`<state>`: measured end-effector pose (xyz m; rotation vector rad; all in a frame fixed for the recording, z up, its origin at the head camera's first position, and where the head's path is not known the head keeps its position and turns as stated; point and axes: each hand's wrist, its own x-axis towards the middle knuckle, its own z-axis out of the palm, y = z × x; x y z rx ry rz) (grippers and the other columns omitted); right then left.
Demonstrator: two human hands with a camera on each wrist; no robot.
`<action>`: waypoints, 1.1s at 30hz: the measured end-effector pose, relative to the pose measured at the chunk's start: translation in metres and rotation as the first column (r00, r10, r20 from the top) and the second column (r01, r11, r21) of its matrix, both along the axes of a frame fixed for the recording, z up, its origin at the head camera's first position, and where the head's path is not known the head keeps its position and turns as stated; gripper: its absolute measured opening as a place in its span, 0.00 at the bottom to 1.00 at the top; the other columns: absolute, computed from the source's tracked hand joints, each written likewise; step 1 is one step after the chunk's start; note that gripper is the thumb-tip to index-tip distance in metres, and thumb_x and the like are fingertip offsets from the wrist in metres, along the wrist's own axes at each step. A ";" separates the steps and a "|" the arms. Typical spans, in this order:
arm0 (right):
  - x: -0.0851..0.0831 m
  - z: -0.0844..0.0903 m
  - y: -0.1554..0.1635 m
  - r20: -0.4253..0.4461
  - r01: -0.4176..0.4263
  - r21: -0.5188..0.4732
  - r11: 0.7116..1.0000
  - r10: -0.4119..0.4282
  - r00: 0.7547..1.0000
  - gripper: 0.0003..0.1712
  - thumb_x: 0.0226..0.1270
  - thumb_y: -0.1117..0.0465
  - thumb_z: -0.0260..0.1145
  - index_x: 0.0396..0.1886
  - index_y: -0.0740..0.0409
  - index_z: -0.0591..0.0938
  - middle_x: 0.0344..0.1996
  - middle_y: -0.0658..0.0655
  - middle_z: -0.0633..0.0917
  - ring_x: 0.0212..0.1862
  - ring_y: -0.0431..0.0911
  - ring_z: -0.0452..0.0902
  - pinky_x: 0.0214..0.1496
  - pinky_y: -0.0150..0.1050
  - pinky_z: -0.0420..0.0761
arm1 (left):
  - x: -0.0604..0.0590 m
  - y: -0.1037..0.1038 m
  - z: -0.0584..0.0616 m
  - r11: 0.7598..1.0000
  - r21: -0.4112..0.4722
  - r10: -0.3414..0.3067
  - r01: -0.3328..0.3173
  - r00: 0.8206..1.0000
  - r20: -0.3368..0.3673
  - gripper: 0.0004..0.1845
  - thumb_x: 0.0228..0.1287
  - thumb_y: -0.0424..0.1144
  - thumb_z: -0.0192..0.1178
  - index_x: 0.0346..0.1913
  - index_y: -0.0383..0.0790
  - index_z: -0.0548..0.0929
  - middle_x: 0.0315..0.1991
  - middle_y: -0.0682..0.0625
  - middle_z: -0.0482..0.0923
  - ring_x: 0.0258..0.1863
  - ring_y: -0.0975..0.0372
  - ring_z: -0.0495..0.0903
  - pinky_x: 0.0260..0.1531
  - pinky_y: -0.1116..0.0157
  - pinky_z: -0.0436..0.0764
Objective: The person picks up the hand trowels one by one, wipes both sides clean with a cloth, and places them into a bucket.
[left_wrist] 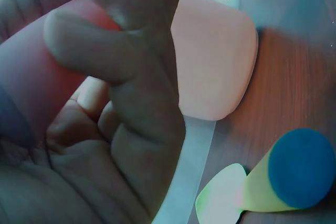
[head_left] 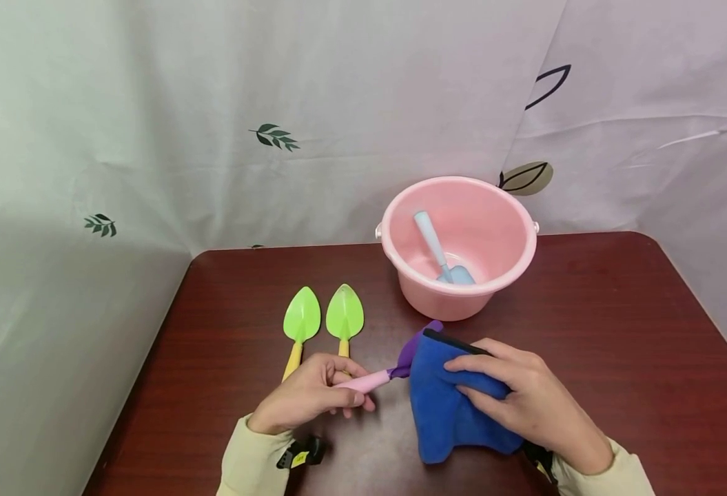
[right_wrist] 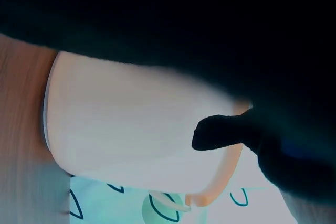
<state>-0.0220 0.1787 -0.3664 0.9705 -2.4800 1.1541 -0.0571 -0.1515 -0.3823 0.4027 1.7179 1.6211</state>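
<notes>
In the head view my left hand grips the pink handle of a small purple toy shovel, tilted up to the right. My right hand holds a blue cloth with a dark edge, bunched between thumb and fingers. The cloth covers part of the purple blade. The left wrist view shows the fingers curled round the pink handle. Dark cloth fills the top of the right wrist view and hides the right hand there.
Behind the hands stands a pink bucket with a light blue shovel inside. Two green shovels with yellow handles, a left one and a right one, lie on the brown table. A pale curtain hangs behind.
</notes>
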 end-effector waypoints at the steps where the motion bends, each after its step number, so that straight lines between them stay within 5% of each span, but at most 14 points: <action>1: 0.000 0.000 -0.001 0.004 -0.007 -0.005 1.000 0.007 1.000 0.15 0.68 0.52 0.71 0.53 0.41 0.86 0.51 0.44 0.83 0.46 0.37 0.80 0.42 0.23 0.77 | 0.000 0.001 0.000 1.000 0.008 -0.003 0.003 1.000 0.005 0.17 0.64 0.32 0.64 0.50 0.20 0.79 0.38 0.30 0.85 0.26 0.61 0.80 0.28 0.69 0.79; 7: 0.000 -0.002 -0.008 0.031 -0.038 -0.024 0.999 0.039 0.999 0.28 0.53 0.68 0.78 0.53 0.42 0.85 0.50 0.44 0.83 0.45 0.38 0.81 0.43 0.24 0.77 | 0.001 0.004 0.000 1.000 0.024 -0.009 0.008 1.000 0.011 0.16 0.64 0.30 0.63 0.50 0.20 0.80 0.40 0.26 0.84 0.27 0.61 0.81 0.29 0.69 0.80; 15: 0.001 -0.004 -0.014 -0.032 -0.066 -0.039 0.997 0.065 0.997 0.25 0.56 0.64 0.78 0.54 0.43 0.86 0.49 0.44 0.83 0.46 0.38 0.81 0.48 0.25 0.78 | 0.002 0.009 -0.002 0.996 -0.080 0.033 -0.037 0.998 -0.046 0.13 0.60 0.31 0.65 0.47 0.31 0.87 0.36 0.29 0.84 0.28 0.57 0.83 0.34 0.64 0.82; 21: 0.001 -0.005 -0.019 -0.048 -0.085 -0.046 0.995 0.083 0.995 0.18 0.64 0.56 0.74 0.54 0.42 0.86 0.50 0.43 0.83 0.46 0.39 0.82 0.50 0.27 0.79 | 0.004 0.012 -0.002 0.986 -0.160 0.031 -0.054 0.989 -0.144 0.11 0.57 0.33 0.65 0.43 0.39 0.91 0.28 0.34 0.85 0.25 0.60 0.81 0.26 0.70 0.76; 28: 0.002 -0.010 -0.024 -0.037 -0.034 -0.021 0.999 0.033 0.999 0.31 0.48 0.69 0.80 0.54 0.43 0.85 0.48 0.44 0.83 0.44 0.39 0.82 0.45 0.25 0.78 | 0.007 0.016 0.002 0.980 -0.188 0.028 -0.060 0.985 -0.173 0.10 0.56 0.37 0.71 0.42 0.44 0.92 0.25 0.47 0.87 0.22 0.59 0.80 0.22 0.70 0.74; 33: 0.003 -0.009 -0.025 -0.005 0.013 0.017 1.000 -0.013 1.000 0.31 0.50 0.67 0.80 0.54 0.39 0.85 0.48 0.41 0.82 0.45 0.36 0.81 0.47 0.25 0.78 | 0.007 0.015 0.004 0.975 -0.214 0.019 -0.065 0.978 -0.210 0.11 0.53 0.39 0.74 0.41 0.46 0.92 0.26 0.52 0.86 0.23 0.62 0.81 0.22 0.70 0.75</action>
